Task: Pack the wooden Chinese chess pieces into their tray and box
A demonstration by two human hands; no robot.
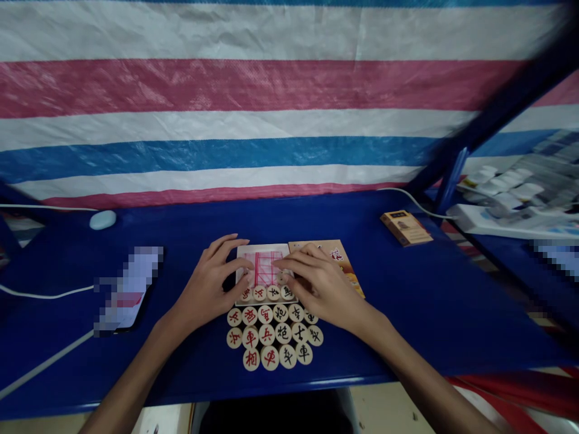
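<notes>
A shallow white box [266, 246] lies on the blue table, with a folded sheet of red grid lines [268, 265] inside. Along its near side runs a row of round wooden Chinese chess pieces [273, 293]. My left hand [205, 283] reaches over the box's left side, thumb and forefinger closed around a chess piece that is mostly hidden. Over the right side, my right hand [323, 283] pinches another chess piece [283, 277]. More loose pieces with red and black characters [266, 334] lie face up in rows in front of the box.
A printed box lid [350, 271] lies partly beneath my right hand. To the left are a phone [131, 295] with cables and a pale rounded case [103, 220]. A small tan carton [406, 228] and a power strip [502, 222] are at right. A striped sheet [271, 90] hangs behind.
</notes>
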